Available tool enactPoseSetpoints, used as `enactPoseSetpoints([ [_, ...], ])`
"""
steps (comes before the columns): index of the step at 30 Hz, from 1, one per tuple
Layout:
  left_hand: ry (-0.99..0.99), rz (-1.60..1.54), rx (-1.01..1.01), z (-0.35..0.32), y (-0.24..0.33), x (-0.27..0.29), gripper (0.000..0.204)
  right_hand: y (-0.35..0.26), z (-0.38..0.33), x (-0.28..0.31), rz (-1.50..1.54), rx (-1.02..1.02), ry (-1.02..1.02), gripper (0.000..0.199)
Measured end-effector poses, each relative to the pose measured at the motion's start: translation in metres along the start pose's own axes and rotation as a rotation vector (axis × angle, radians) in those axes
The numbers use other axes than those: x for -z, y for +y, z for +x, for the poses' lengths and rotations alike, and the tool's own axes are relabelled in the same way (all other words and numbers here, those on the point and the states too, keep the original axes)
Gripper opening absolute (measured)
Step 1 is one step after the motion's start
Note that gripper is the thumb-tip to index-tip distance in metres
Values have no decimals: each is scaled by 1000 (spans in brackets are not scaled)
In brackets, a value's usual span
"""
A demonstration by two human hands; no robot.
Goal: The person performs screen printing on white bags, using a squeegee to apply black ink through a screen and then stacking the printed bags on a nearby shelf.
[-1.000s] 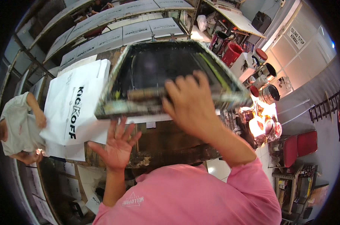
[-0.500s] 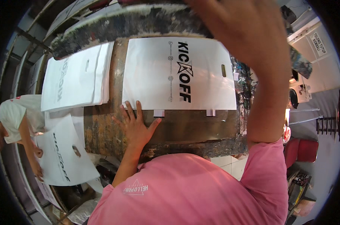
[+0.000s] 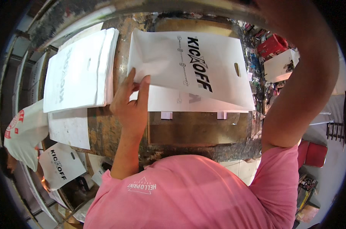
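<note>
My left hand (image 3: 131,97) pinches the near left part of a white plastic bag (image 3: 157,53) with black print and a punched handle slot. That side of the bag is lifted and bowed off the table. Below it lies another white printed layer (image 3: 163,101), partly covered. My right arm (image 3: 306,80) reaches up past the far right, where my right hand (image 3: 274,9) is dark and cut off by the upper edge, its fingers hidden. Close to it, a stained, blurred frame edge (image 3: 150,9) spans the far side above the table.
Left of the bag is a stack of white printed bags (image 3: 79,76). Two small pale tabs, one left (image 3: 166,115) and one right (image 3: 222,115), sit along the near edge of the bags on the worn table (image 3: 196,131). A co-worker (image 3: 28,133) stands left beside another printed bag (image 3: 62,166).
My left hand has gone from lying spread at the bag's corner to pinching and lifting it. My right arm and the frame edge have moved farther up. The co-worker's bag has shifted.
</note>
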State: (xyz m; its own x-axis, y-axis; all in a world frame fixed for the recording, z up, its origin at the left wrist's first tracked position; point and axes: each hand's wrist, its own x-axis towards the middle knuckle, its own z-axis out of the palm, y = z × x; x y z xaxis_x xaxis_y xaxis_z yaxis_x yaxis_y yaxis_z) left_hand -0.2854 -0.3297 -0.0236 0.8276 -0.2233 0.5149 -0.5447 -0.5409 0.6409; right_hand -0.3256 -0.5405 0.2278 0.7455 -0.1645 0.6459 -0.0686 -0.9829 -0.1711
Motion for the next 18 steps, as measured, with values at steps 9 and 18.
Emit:
enactPoseSetpoints([
  [9, 189, -501, 404, 24, -87, 115, 49, 6, -10, -1, -1, 28, 93, 40],
  [18, -69, -65, 573, 129, -295, 274, 78, 12, -26, 3, -66, 112, 50, 40],
])
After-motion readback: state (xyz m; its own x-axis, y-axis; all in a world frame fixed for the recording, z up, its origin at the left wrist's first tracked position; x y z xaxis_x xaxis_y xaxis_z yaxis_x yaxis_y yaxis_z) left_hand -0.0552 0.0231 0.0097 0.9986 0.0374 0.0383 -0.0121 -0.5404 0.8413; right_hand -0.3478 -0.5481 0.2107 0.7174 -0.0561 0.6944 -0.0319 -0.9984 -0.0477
